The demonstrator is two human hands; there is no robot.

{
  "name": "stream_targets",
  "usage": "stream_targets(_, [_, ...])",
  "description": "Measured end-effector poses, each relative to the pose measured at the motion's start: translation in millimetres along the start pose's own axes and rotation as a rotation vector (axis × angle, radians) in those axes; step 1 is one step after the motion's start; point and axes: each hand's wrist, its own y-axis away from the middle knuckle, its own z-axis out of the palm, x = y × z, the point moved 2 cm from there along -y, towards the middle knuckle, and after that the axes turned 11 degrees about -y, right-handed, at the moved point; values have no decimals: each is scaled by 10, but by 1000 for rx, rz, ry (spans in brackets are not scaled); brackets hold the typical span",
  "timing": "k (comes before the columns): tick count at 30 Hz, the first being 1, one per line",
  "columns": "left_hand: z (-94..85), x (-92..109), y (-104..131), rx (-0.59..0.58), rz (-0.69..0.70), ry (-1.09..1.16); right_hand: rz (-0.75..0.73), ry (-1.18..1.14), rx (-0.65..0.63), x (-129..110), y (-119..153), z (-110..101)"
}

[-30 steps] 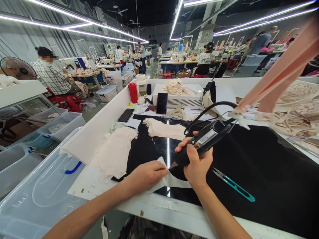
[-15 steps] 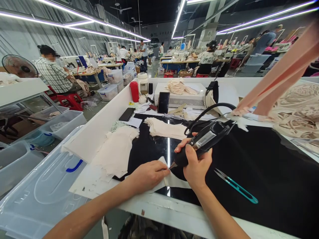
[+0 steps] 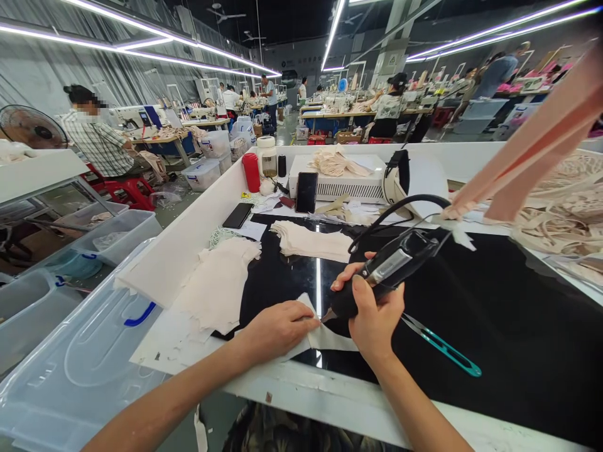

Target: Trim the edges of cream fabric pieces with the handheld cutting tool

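My right hand (image 3: 374, 314) is wrapped round a black corded hand tool (image 3: 348, 298) with a silver plate on its side. The tool's narrow metal tip points down and left, at the edge of a cream fabric piece (image 3: 330, 338). My left hand (image 3: 277, 326) pinches this fabric close to the tip, its fingers pressed together and partly covering the cloth. Beneath the fabric is a glossy black work surface (image 3: 471, 301). Whether the tip touches the cloth, I cannot tell. To the right of my right hand lie teal thread snips (image 3: 445, 351).
Cream fabric pieces are stacked at the left (image 3: 219, 285) and behind (image 3: 311, 240). A cable and pink fabric strips (image 3: 527, 150) hang at the right. Phones (image 3: 306, 192), a red container (image 3: 251, 172) and a white vented box (image 3: 336, 179) stand at the back. Co-workers sit beyond.
The view has shifted slightly. My hands, the tool and the cream fabric keep nearly the same positions, with the tool's tip still beside my left fingertips.
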Motion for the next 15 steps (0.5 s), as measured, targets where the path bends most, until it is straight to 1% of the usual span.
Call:
stream_targets(3, [-14, -18, 3, 6, 4, 11, 0, -16, 8, -69, -20, -6])
stream_targets(6, [-60, 5, -18, 13, 10, 0, -18, -50, 35, -200, -23, -55])
stream_targets(9, [-108, 95, -65, 37, 4, 0, -30, -46, 40, -319, 4, -129])
stream_targets(11, [-109, 178, -98, 42, 2, 16, -37, -29, 35, -366, 31, -178])
stream_targets(15, [-26, 310, -128, 6, 3, 26, -48, 9, 42, -399, 70, -248])
